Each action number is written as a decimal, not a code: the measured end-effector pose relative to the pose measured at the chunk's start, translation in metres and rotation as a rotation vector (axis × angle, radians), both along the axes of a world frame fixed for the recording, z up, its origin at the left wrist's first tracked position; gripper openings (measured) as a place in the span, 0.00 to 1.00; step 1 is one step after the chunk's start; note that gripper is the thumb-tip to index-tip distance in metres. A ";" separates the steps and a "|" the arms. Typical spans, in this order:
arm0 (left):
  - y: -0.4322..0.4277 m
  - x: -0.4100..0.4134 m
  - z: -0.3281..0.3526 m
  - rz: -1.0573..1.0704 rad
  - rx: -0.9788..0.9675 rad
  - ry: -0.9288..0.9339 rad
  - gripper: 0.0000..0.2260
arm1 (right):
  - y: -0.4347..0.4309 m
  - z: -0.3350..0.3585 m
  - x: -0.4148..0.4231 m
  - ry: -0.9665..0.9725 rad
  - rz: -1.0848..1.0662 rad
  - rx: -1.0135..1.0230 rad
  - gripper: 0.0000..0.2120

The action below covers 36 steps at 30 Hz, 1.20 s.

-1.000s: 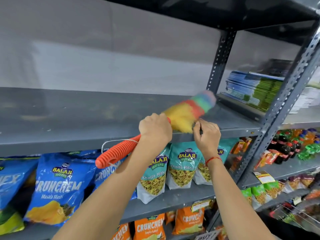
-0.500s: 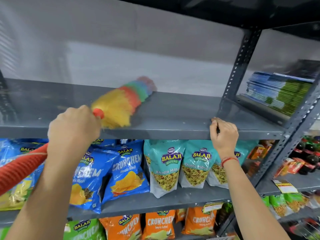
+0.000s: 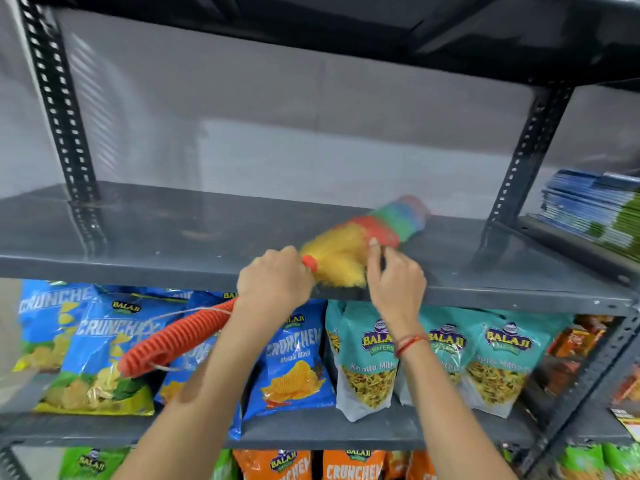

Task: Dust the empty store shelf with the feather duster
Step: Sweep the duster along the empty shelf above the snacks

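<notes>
The empty grey metal shelf (image 3: pixel 145 237) runs across the middle of the view at chest height. On it lies the head of the feather duster (image 3: pixel 349 247), yellow near the handle, then red, green and blue at the tip. My left hand (image 3: pixel 273 280) is shut on its ribbed orange handle, which slants down to the left with a string loop at its end. My right hand (image 3: pixel 394 282) grips the shelf's front edge just right of the duster head, its fingers touching the yellow fibres.
Slotted black uprights (image 3: pixel 59 98) frame the bay. The lower shelf holds blue snack bags (image 3: pixel 104 348) and teal snack bags (image 3: pixel 377 358). A stack of booklets (image 3: pixel 595 206) lies in the bay to the right. Orange bags (image 3: pixel 349 465) sit on the bottom shelf.
The duster head has swept back to the right along the shelf, from the left part to beside my right hand. My right hand has stayed on the shelf edge.
</notes>
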State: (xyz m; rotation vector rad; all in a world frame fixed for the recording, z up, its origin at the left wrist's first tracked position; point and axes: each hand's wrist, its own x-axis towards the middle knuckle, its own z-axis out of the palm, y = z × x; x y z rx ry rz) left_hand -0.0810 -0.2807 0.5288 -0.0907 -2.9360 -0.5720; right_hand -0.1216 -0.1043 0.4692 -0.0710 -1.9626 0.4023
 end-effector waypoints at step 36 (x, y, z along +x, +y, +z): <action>-0.058 -0.024 0.018 -0.084 0.021 0.007 0.24 | -0.084 0.006 -0.003 0.052 0.231 -0.200 0.20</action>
